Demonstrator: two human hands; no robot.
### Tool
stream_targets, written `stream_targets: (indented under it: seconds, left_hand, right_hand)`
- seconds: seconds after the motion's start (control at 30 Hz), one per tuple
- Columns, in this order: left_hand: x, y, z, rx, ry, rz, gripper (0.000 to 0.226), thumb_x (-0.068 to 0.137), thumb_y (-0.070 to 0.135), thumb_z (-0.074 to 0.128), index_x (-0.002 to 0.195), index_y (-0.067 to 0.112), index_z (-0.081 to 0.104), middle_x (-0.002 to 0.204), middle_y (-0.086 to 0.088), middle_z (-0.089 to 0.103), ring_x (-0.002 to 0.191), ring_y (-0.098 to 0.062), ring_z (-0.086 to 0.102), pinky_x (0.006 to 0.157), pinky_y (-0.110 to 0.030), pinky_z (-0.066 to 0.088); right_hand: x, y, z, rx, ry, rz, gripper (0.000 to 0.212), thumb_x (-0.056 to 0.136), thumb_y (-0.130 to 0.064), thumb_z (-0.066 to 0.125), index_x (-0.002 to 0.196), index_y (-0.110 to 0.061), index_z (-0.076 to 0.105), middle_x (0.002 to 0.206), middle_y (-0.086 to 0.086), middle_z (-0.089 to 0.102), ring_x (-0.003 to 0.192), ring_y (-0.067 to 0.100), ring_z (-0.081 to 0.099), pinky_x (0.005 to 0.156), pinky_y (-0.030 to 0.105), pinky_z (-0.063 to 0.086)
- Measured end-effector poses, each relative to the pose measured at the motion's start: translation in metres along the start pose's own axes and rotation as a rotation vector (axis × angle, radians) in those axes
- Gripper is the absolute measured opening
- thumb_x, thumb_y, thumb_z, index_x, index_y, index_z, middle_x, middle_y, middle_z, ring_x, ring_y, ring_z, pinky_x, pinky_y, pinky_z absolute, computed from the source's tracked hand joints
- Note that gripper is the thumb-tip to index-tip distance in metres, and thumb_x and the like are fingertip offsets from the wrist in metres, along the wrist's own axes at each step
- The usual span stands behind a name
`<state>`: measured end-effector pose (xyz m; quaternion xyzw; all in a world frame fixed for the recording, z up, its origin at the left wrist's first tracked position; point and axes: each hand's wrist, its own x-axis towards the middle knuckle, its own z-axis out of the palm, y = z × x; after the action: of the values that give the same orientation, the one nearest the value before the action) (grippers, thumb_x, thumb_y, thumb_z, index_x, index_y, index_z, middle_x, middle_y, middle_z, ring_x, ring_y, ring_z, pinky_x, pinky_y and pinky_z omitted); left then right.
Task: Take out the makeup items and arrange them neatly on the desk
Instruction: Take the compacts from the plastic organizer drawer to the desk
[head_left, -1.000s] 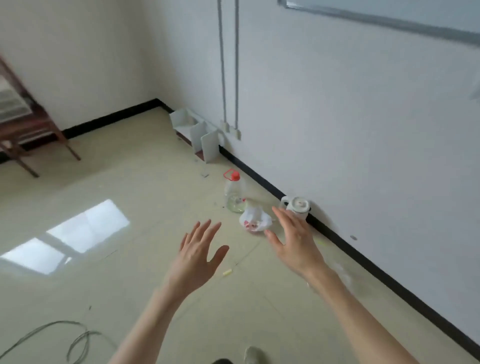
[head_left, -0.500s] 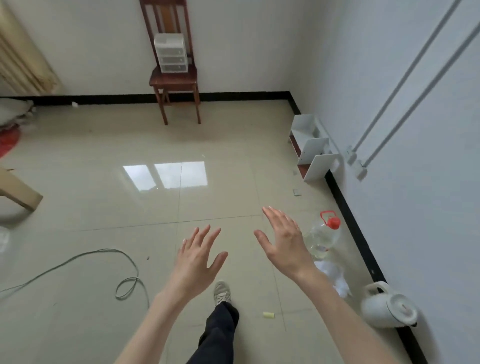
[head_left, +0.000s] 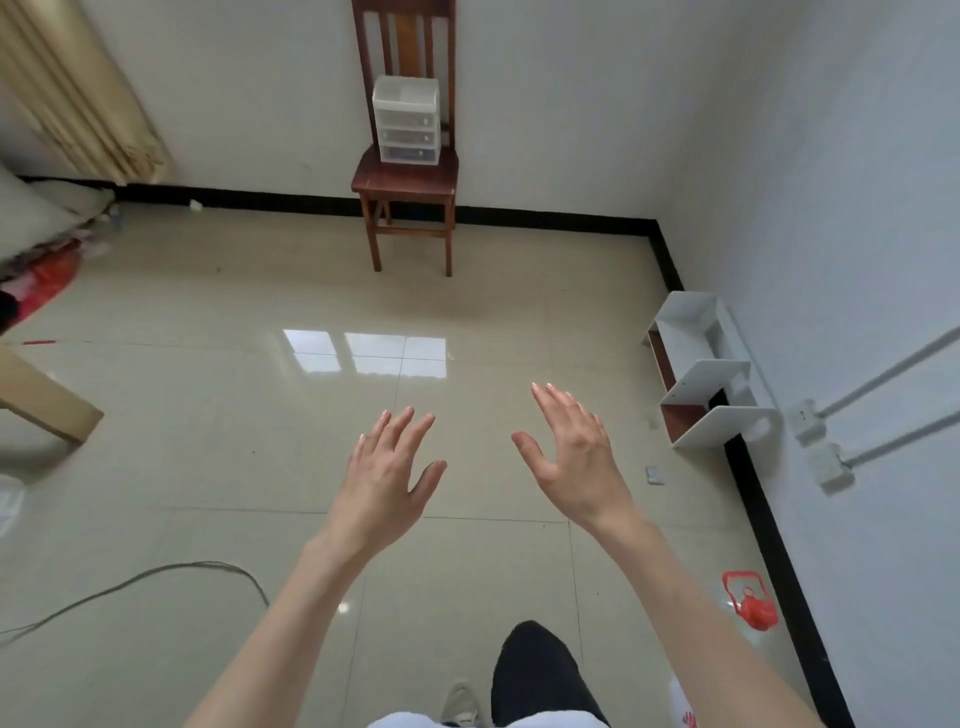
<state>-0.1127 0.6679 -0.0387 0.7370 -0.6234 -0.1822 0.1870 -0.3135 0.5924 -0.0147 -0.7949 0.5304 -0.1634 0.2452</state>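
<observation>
Since a moment ago our view has swung toward the wooden chair (head_left: 405, 179), where the clear drawer box (head_left: 407, 120) sits; our left hand (head_left: 387, 475) and right hand (head_left: 571, 454) hover empty, fingers spread wide.

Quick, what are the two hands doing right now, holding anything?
Left hand: open, fingers spread, holding nothing.
Right hand: open, fingers spread, holding nothing.

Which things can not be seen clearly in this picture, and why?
- Drawer box on the chair: contents too small and frosted, head view.
- Desk: only a corner, cut by left edge.
- Red-capped bottle: body blurred.
- Left hand and right hand: empty.
</observation>
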Motion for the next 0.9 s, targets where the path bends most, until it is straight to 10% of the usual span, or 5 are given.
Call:
stream_targets:
  seconds: [0.9]
  left_hand:
    - [0.533,-0.111,-0.082,0.017,0.040,-0.129,0.063,0.091,0.054,0.032,0.146,0.034,0.009,0.156,0.007,0.004,0.143,-0.012,-0.009,0.115,-0.038,-0.005]
  right_hand:
    - [0.600,-0.001,0.000,-0.085,-0.072,-0.110,0.066,0.092,-0.048,0.045,0.148,-0.026,0.018,0.157,0.000,0.012,0.145,0.015,0.003,0.116,0.043,-0.002]
